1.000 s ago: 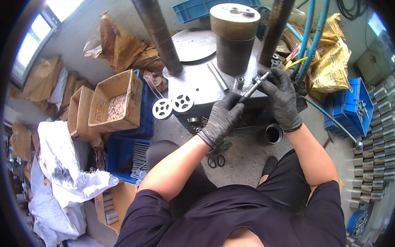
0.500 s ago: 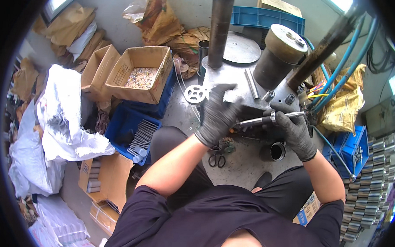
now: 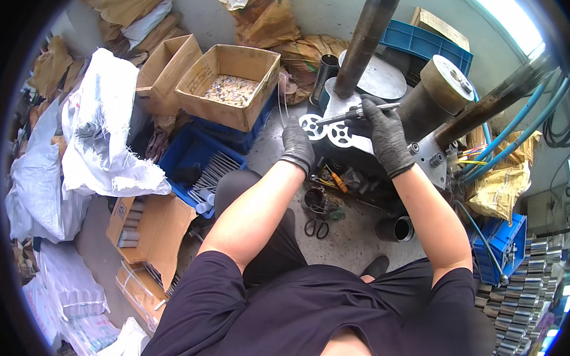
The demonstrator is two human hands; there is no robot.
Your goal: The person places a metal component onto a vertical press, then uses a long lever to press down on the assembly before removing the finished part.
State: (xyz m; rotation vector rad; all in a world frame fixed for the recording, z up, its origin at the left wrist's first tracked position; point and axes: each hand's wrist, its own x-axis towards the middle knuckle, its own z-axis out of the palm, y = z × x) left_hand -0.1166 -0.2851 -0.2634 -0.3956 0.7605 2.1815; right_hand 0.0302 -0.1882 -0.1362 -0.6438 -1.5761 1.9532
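My right hand [image 3: 388,139], in a black glove, is closed around a slim metal rod [image 3: 342,116]. The rod lies nearly level over the front of the metal press table, its left end crossing a white spoked disc [image 3: 312,126]. A second white spoked disc [image 3: 340,135] sits just to the right of the first. My gloved left hand [image 3: 298,146] is at the left edge of the first disc, back of the hand toward me. Its fingers are mostly hidden, so I cannot make out whether they hold anything.
Thick steel columns [image 3: 366,46] rise from the press table beside a dark cylinder [image 3: 435,92]. Leftward are a cardboard box [image 3: 262,104] of small bits and a blue bin [image 3: 176,155] with metal rods. Scissors [image 3: 316,228] and a black tube [image 3: 395,229] are on the floor.
My right hand has carried the rod up and left over the table. The left hand, spread before, has dropped slightly left and uncovered the second disc. The view has shifted too.
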